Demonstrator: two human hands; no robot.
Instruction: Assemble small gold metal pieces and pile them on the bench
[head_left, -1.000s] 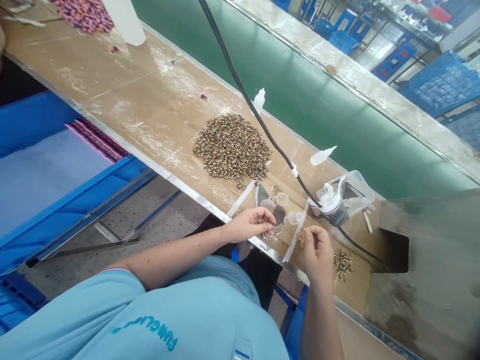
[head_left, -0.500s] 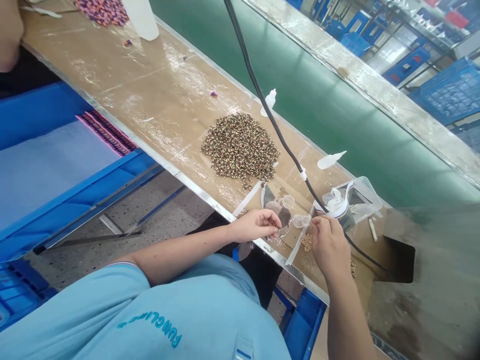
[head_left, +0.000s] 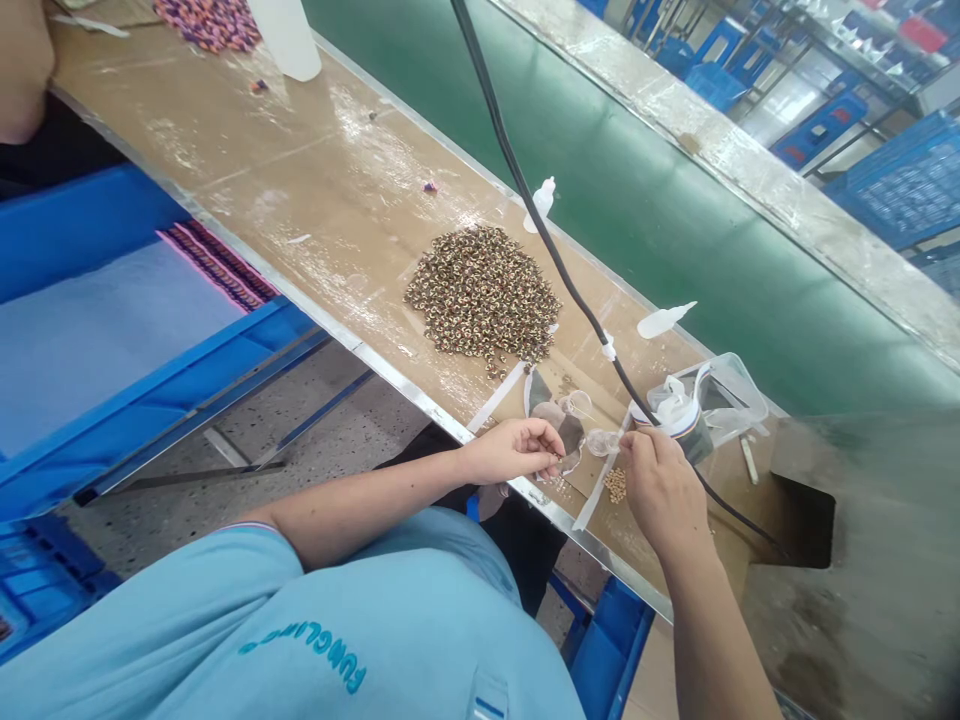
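Note:
My left hand (head_left: 525,449) is closed in a pinch over the table's near edge, on something too small to make out. My right hand (head_left: 654,478) is also pinched, beside a small clear round dish (head_left: 600,442), and what its fingertips hold is hidden. Another clear dish (head_left: 576,404) lies between and beyond the hands. A little heap of tan beads (head_left: 615,485) sits just left of my right hand. Farther off is a large pile of small dark and gold pieces (head_left: 481,295).
A black cable (head_left: 517,180) hangs across the view. White bottles (head_left: 540,205) stand or lie along the far edge, near a clear plastic box (head_left: 731,395). Blue trays (head_left: 135,400) are at left. Another person's arm (head_left: 22,70) shows at top left.
My right hand has shifted slightly, its fingertips now closer to the clear dish. The left hand keeps its pinch in nearly the same place.

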